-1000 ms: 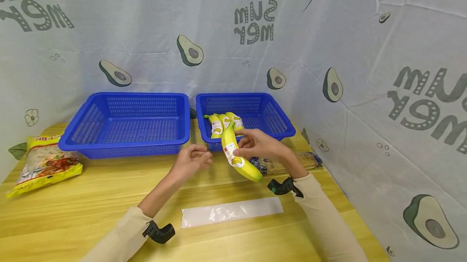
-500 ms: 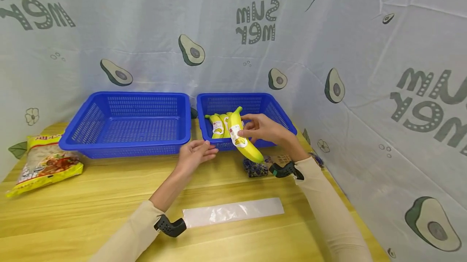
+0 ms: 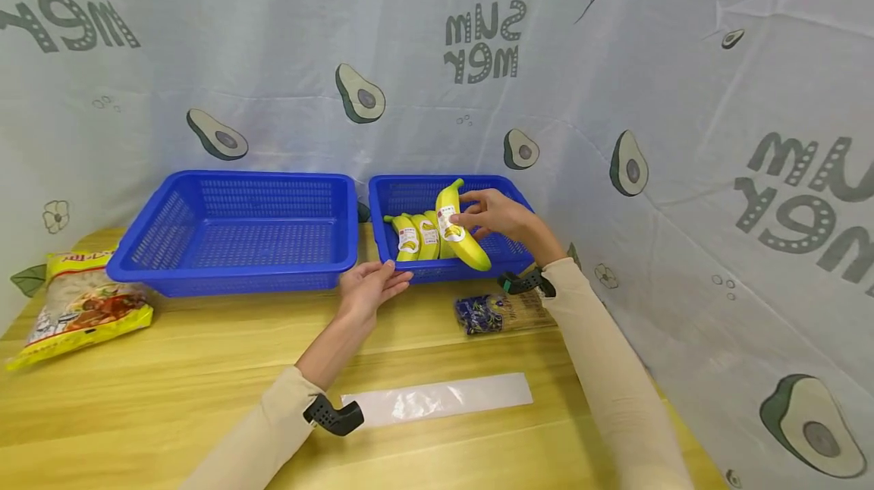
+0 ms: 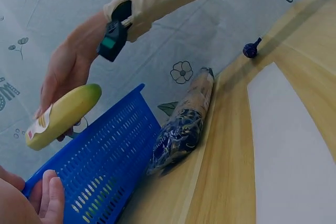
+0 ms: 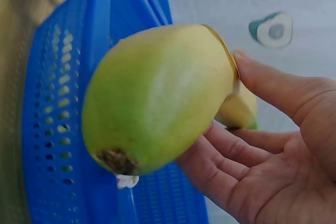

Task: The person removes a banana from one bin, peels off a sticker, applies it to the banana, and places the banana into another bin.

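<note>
Banana (image 3: 459, 233): right hand (image 3: 497, 215) is gripping it over the right basket (image 3: 520, 249); left hand (image 3: 369, 286), fingers relaxed, is steadying the rim. Best lowered gently beside the other bananas (image 3: 416, 237).

Your left hand (image 4: 26, 200) cut off at left-wrist frame corner, banana (image 5: 157, 95) blurred up close in right-wrist view w/ its far end hidden behind your right hand (image 5: 273, 150), label text (image 3: 448, 221) too small to read, noodle bag (image 3: 75, 304) clipped by head-view edge.
</note>
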{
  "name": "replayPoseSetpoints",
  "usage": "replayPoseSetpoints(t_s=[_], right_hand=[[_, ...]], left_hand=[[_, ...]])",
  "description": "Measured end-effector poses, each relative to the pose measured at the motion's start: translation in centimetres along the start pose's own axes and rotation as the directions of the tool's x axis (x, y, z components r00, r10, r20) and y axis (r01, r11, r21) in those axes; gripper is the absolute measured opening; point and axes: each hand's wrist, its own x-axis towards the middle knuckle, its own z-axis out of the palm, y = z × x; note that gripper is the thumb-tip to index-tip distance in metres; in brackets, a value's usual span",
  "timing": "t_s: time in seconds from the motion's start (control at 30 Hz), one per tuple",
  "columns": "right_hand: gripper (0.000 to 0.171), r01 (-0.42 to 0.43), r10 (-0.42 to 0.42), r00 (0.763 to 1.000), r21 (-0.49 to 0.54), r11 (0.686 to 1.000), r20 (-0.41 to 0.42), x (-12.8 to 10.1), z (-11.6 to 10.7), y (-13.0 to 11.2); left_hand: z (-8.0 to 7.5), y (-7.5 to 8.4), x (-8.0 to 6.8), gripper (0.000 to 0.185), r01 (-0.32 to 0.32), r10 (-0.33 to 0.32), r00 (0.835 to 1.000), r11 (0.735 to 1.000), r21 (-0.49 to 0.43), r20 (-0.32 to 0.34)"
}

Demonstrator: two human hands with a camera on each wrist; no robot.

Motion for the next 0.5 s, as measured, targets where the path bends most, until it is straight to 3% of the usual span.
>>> replayPoseSetpoints(t_s=[0.2,0.5], right_hand=[[0.071,-0.047,0.046,0.998,-0.024,0.999,-0.034,2.5,-0.8,0.5],[0.074,-0.094,0.093,0.995,-0.034,0.995,-0.038,4.5,-1.7,1.2]], left_hand=[[-0.2,-0.1,0.1,0.014,-0.025,0.025,1.0,1.0,0.004,-0.001],[-0.2,-0.2,0.1,0.011,-0.018,0.018,1.0,1.0,0.006,-0.012]])
